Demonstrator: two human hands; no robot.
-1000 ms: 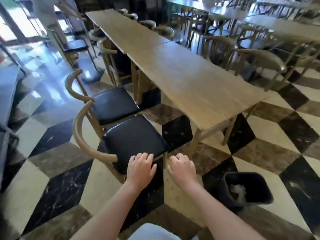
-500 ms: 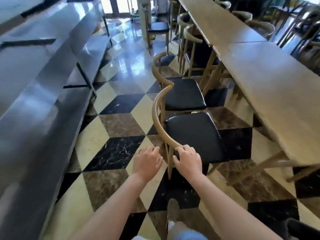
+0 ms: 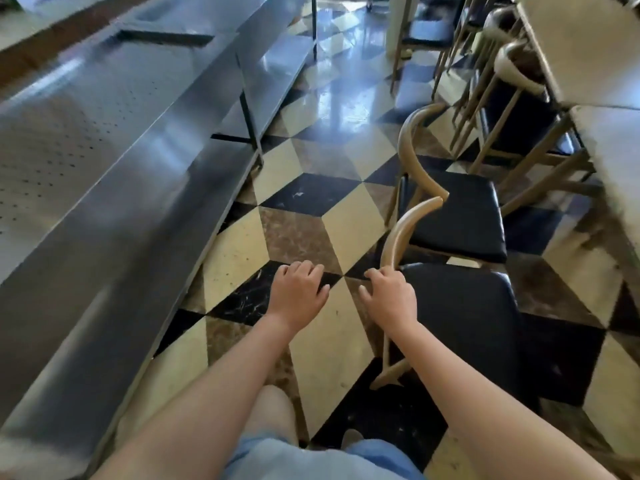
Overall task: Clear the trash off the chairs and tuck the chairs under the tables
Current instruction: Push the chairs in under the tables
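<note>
- Black padded seat and a curved tan wooden backrail make up the near chair (image 3: 460, 306); its thin wooden legs stand on the checkered floor (image 3: 311, 199) of cream, brown and black marble tiles.
- It stands out in the aisle, just beside the wooden bench (image 3: 616, 161) at the right edge, its seat not under the bench top.
- A second chair (image 3: 453, 206) of the same make stands just beyond it, its curved rail end nearly touching the near chair's rail end, and it too is out from the bench.
- More chairs of this kind stand farther along the bench, blurred.
- Right hand (image 3: 391, 299) rests on the lower end of the near chair's backrail; its fingers (image 3: 377, 276) are curled over the rail, grasping it where the rail meets the seat's back corner.
- Left hand (image 3: 299, 289) hangs over the floor, apart from the chair and to the left of the rail; its fingers (image 3: 304, 268) are loosely bent and hold nothing.
- Along the left side runs a long metal counter (image 3: 104, 150) with a perforated top and a lower shelf.
- At the bottom edge, light blue shorts and a shoe show above the floor.
</note>
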